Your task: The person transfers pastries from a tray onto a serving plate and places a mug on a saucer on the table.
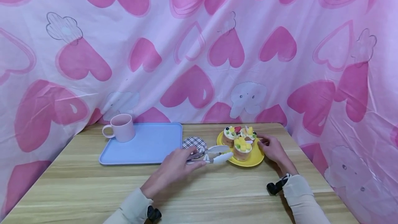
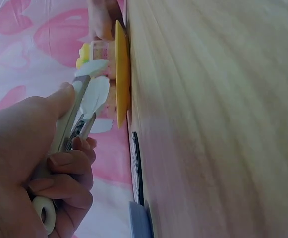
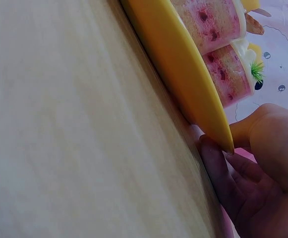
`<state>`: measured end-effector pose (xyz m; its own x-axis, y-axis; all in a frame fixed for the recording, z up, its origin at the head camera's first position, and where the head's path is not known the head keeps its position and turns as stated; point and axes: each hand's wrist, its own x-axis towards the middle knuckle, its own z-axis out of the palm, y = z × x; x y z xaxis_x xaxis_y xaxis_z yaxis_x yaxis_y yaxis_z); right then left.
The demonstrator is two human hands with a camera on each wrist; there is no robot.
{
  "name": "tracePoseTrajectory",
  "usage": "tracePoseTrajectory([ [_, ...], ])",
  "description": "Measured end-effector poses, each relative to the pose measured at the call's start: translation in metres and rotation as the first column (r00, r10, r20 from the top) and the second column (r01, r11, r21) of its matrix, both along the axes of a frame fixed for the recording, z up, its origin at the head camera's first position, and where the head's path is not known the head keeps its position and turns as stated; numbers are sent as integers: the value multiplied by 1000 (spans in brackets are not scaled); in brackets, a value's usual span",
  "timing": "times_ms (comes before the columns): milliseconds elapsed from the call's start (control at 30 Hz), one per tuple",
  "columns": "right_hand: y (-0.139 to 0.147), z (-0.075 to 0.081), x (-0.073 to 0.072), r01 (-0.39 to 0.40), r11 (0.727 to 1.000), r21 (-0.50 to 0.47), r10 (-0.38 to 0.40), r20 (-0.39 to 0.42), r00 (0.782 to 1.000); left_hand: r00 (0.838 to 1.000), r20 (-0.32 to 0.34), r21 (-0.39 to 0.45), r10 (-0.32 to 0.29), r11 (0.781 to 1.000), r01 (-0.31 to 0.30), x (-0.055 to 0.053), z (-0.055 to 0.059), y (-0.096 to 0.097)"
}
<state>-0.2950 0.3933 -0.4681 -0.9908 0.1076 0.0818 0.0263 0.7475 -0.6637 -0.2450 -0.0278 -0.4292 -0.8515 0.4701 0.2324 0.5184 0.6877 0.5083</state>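
Observation:
My left hand (image 1: 177, 165) grips a pair of tongs (image 2: 70, 118) with pale tips, which point right toward the yellow plate (image 1: 253, 156). The tips stand spread a little, just left of the nearest cake cup, with no cake between them. Three small cake cups (image 1: 242, 149) topped with fruit and cream sit close together on that plate. At the plate's right edge, my right hand (image 1: 275, 150) pinches the rim; in the right wrist view the thumb lies over the rim (image 3: 218, 126) and fingers are beneath it.
A blue tray (image 1: 155, 144) lies on the left of the wooden table (image 1: 93, 189). On its back left corner stands a pink mug (image 1: 123, 129). Between tray and plate is a round checked coaster (image 1: 192, 142). A pink heart-patterned cloth (image 1: 186, 51) hangs behind the table and at its right.

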Motion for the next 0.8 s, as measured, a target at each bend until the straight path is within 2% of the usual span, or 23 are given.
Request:
tracePoseTrajectory([
  [233,-1,1,1,7,1000,-13,-7,19,1000,998,23,81,51,995,-53,-5,-2,-5],
  [400,-2,2,2,0,1000,-8,0,5,1000,995,11,163,95,982,-96,-9,-3,-9],
  [567,-1,2,1,-1,1000,-7,1,-3,1000,988,-22,209,156,967,-148,-13,-1,-14],
  [800,-3,2,1,13,1000,-23,-12,27,1000,978,-6,258,209,945,-200,-18,-4,-21],
])
